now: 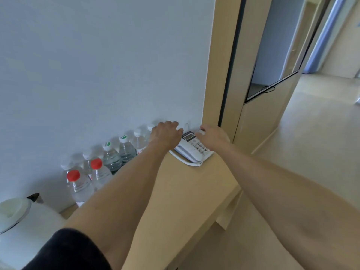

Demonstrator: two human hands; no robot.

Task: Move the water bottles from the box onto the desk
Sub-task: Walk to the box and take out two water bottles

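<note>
While both hands [187,133] reach the phone [192,149], bottles [109,158] stand left — grip unclear.

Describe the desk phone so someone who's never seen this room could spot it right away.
Follow the wooden desk along the white wall to its far end by the door frame. The white telephone lies there past the row of water bottles, the only thing with a keypad and small screen.

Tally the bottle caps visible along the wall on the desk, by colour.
Red caps: 2
Green-and-white caps: 2
White caps: 4
Total: 8 in view; the left hand and right hand may hide more.
</note>
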